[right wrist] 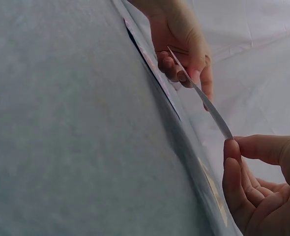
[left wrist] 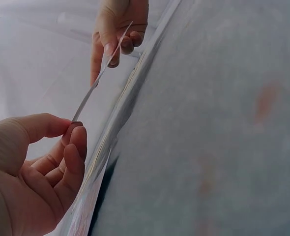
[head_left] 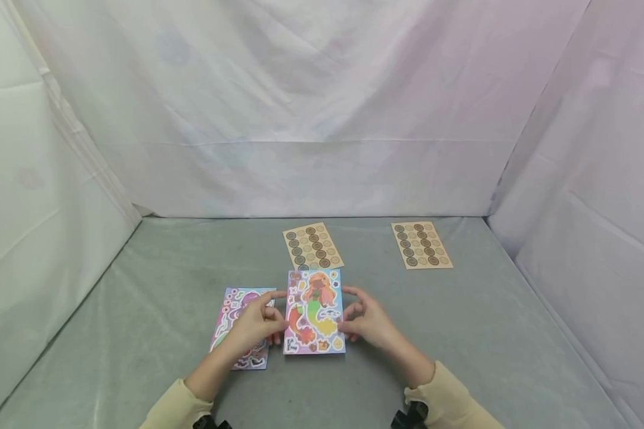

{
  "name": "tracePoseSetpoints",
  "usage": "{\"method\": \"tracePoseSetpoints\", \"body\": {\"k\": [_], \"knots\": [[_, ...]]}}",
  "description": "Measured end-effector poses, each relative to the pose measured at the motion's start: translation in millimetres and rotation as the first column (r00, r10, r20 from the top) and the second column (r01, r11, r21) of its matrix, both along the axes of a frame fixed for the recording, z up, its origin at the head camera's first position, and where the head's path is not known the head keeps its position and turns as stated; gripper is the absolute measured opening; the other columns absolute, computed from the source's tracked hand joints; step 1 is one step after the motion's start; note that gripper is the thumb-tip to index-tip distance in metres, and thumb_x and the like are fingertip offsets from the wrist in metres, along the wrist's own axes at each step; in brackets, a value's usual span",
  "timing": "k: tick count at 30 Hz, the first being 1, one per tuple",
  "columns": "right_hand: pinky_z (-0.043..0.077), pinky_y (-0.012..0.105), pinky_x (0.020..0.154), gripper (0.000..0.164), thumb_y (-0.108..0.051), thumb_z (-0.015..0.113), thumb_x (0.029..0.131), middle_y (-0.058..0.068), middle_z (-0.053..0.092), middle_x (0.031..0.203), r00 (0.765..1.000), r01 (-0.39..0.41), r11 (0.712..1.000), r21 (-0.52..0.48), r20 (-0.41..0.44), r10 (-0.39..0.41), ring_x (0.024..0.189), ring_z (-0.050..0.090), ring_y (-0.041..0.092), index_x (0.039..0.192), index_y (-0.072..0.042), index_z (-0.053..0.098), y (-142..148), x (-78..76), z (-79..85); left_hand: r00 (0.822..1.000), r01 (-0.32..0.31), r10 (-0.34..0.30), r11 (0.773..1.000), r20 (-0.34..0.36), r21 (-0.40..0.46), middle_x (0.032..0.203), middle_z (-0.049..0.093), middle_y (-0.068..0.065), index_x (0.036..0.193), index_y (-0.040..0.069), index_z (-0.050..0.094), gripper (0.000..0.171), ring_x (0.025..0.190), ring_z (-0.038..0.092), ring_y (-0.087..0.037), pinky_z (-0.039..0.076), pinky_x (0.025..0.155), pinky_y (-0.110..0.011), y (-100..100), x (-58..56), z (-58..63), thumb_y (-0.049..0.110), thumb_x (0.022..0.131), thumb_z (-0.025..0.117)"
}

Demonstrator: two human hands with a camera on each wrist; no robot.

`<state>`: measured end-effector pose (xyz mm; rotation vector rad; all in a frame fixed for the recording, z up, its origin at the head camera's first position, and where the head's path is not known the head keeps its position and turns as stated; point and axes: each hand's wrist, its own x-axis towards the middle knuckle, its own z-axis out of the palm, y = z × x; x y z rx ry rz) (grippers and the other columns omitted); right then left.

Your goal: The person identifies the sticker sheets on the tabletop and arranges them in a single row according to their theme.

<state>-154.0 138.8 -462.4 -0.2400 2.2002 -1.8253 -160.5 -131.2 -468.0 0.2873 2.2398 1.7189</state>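
A mermaid sticker sheet (head_left: 315, 313) is held up off the table between both hands, its printed side showing in the head view. My left hand (head_left: 257, 322) pinches its left edge between thumb and fingers. On the opposite edge, my right hand (head_left: 370, 319) pinches it the same way. Both wrist views show the sheet edge-on as a thin, slightly bowed strip (left wrist: 88, 96). Beneath the left hand lies a second colourful sticker sheet (head_left: 231, 313), partly covered by that hand.
Behind the held sheet lies a tan sheet of round stickers (head_left: 312, 245), its near edge hidden. Another tan sheet (head_left: 421, 245) lies farther right. Grey cloth (head_left: 488, 351) covers the table, and white fabric walls (head_left: 311, 179) stand at the back and both sides.
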Motion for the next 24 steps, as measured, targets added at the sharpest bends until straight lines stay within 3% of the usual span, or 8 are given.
{"method": "tracePoseSetpoints", "body": {"k": [10,24], "knots": [[0.053,0.034,0.049,0.079,0.010,0.073,0.073,0.007,0.060,0.074,0.999,-0.017,1.000,0.007,0.038,0.016,0.055,0.059,0.019,0.141,0.002,0.033,-3.8,1.9,-7.8,0.999,0.018,-0.016,0.999,0.050,-0.049,0.066,0.063,-0.011,0.138,0.000,0.043,0.064,0.044,0.054,-0.020,0.043,0.035,-0.029,-2.6,3.2,0.4,0.003,0.080,0.071],[0.054,0.035,0.051,0.081,0.009,0.074,0.073,0.009,0.062,0.077,0.998,-0.027,1.000,0.003,0.065,0.027,0.057,0.060,0.019,0.142,0.002,0.033,-4.8,3.8,-15.0,0.999,0.037,-0.036,0.994,0.019,-0.107,0.061,0.061,-0.008,0.136,-0.005,0.041,0.062,0.039,0.050,-0.016,0.039,0.034,-0.025,-3.0,6.9,-2.8,0.002,0.081,0.069]]}}
